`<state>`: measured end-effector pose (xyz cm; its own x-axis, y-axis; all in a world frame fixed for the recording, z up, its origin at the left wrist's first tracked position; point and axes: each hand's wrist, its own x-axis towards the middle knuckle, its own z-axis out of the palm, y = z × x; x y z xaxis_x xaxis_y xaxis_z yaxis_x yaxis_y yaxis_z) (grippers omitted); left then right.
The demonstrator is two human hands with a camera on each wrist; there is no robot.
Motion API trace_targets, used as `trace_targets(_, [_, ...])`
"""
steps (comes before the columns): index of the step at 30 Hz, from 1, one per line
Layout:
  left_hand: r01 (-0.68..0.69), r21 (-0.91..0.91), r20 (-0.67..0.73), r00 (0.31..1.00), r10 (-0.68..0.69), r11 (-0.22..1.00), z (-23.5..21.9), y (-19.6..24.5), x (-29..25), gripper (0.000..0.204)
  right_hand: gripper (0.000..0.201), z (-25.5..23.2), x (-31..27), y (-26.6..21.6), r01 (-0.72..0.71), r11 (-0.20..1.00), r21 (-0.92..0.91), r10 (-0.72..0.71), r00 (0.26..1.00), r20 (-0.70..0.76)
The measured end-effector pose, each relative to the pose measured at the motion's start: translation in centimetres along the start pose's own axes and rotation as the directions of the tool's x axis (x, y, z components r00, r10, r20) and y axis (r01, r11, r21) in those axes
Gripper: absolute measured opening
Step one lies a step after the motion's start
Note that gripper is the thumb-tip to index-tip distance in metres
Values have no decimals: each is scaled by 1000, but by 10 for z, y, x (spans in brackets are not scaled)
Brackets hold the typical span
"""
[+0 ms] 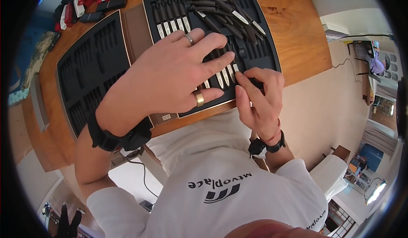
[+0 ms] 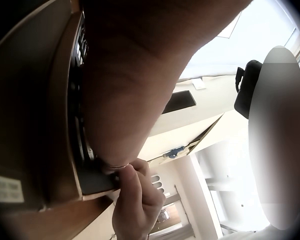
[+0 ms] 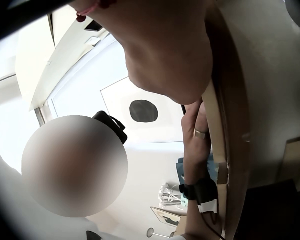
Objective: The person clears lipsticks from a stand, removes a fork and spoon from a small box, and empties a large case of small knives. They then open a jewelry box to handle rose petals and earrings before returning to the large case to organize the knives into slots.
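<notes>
- Black tray (image 1: 272,53), the right half of the slotted case on the table (image 1: 301,38), holds the slim black-and-white pieces we are handling; the step in hand, as we judge it, is lining up the near row (image 1: 223,79).
- Our left hand (image 1: 170,72) is spread and loose above that row, palm down, grasping nothing that we can see. Its lowered thumb sits just beside the white ends, so we should keep it light and avoid nudging neighbours.
- Our right hand (image 1: 265,95) is curled at the row's right end, index fingertip at the white end of the last piece (image 1: 236,68). Whether thumb and finger truly pinch it, we cannot tell.
- To work well, we would steady each piece by its white end and keep it parallel with its neighbours, pressing evenly along its length rather than at one tip.
- Our left hand hides much of the row; shifting it left would let us check that every piece lies flat.
- Loose pieces (image 1: 225,11) lie crossed at the far side, overlapping the slots. We would take them singly, from the top, matching the neat far-left row (image 1: 172,19), whose white ends all point near.
</notes>
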<state>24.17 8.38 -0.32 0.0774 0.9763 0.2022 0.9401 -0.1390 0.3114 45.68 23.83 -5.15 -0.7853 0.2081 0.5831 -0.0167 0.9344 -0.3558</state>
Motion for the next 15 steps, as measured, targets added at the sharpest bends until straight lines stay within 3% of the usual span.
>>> trace_targets(2, [14,23,7,1000,-14,1000,1,3,0,61,30,3,-1,3,67,998,11,-67,997,-29])
trace_targets(11, [26,-15,85,996,-25,1000,-6,5,5,59,25,7,3,4,121,992,22,-120,992,-48])
trace_targets(15, [-14,-38,3,1000,14,999,0,-1,3,55,23,12,-7,11,154,986,57,-145,980,-135])
